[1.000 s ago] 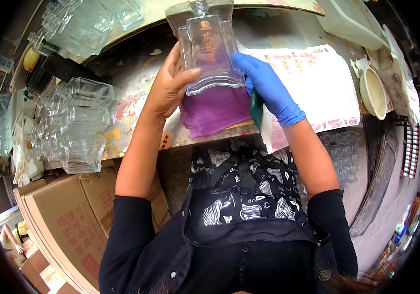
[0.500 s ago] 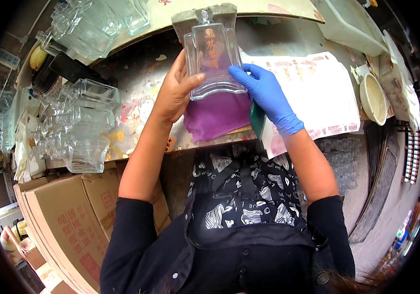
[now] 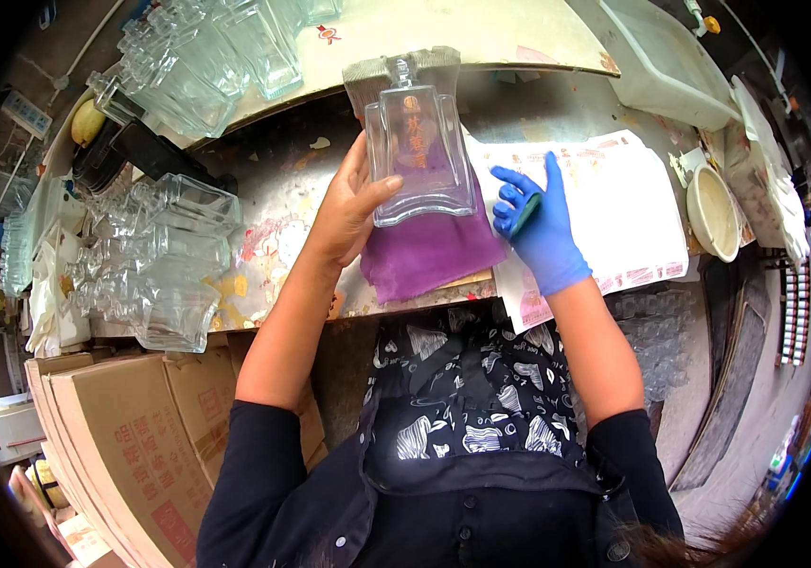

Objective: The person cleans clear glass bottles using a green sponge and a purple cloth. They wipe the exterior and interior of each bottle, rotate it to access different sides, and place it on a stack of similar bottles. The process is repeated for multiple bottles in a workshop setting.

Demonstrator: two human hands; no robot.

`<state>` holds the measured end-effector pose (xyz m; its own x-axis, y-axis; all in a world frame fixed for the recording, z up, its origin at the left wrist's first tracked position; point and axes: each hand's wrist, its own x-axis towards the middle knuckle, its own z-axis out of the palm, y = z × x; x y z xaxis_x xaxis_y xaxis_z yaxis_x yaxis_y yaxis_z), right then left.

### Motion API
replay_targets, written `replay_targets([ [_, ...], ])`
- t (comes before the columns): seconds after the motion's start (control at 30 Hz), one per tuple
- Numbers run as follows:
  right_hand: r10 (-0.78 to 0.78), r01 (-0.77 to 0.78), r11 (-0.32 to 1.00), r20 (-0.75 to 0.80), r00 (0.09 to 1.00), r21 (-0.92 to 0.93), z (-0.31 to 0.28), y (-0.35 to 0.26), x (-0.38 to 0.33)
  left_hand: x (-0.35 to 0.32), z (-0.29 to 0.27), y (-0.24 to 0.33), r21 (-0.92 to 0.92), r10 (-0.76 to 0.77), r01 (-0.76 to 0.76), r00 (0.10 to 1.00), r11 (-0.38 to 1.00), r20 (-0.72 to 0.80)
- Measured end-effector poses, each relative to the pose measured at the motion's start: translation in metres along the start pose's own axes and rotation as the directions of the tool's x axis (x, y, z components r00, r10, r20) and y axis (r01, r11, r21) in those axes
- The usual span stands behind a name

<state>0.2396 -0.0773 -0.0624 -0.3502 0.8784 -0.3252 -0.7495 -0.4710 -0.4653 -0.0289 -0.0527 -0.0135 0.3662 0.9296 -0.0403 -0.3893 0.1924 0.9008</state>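
A clear, flat-shouldered glass bottle [image 3: 421, 151] with orange lettering leans over a grey block-like rest [image 3: 360, 83] and a purple cloth [image 3: 429, 254]. My left hand [image 3: 353, 210] grips its left side near the base, thumb across the front and the other fingers behind. Off to the right of the bottle, my blue-gloved right hand [image 3: 540, 227] touches it nowhere. One finger of that hand points up while the others curl around a flat green piece [image 3: 525, 216], only partly visible in the palm.
Printed paper sheets [image 3: 614, 213] lie on the right of the bench, beside a cream bowl [image 3: 713, 213]. Several glass bottles [image 3: 173, 251] lie at the left, more [image 3: 225, 57] on the raised board behind. Cardboard boxes [image 3: 126, 435] stand below left; a translucent bin [image 3: 661, 66] is far right.
My right hand has let go of the bottle's lower right edge and moved right and down, turning so the green piece shows in its palm. The left hand still holds the bottle.
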Motion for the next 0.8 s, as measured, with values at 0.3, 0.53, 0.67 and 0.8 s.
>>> replay_targets([
  [0.3, -0.340, 0.322, 0.911, -0.029, 0.940, -0.257, 0.083, -0.031, -0.024, 0.000, 0.004, 0.000, 0.029, 0.015, -0.015, 1.000, 0.999, 0.004],
  [0.53, -0.479, 0.425, 0.721, 0.048, 0.876, -0.547, 0.081, -0.024, -0.022, 0.001, 0.000, -0.002, -0.025, 0.017, -0.017, 1.000, 1.000, -0.010],
  [0.67, -0.433, 0.459, 0.365, 0.289, 0.854, -0.810, 0.108, -0.015, -0.022, 0.001, 0.003, -0.001, 0.029, 0.043, -0.044, 0.999, 0.999, 0.022],
  [0.8, -0.352, 0.572, 0.052, 0.521, 0.778, -0.819, 0.119, -0.017, 0.001, -0.001, 0.004, 0.000, 0.011, 0.038, -0.038, 0.999, 0.999, 0.020],
])
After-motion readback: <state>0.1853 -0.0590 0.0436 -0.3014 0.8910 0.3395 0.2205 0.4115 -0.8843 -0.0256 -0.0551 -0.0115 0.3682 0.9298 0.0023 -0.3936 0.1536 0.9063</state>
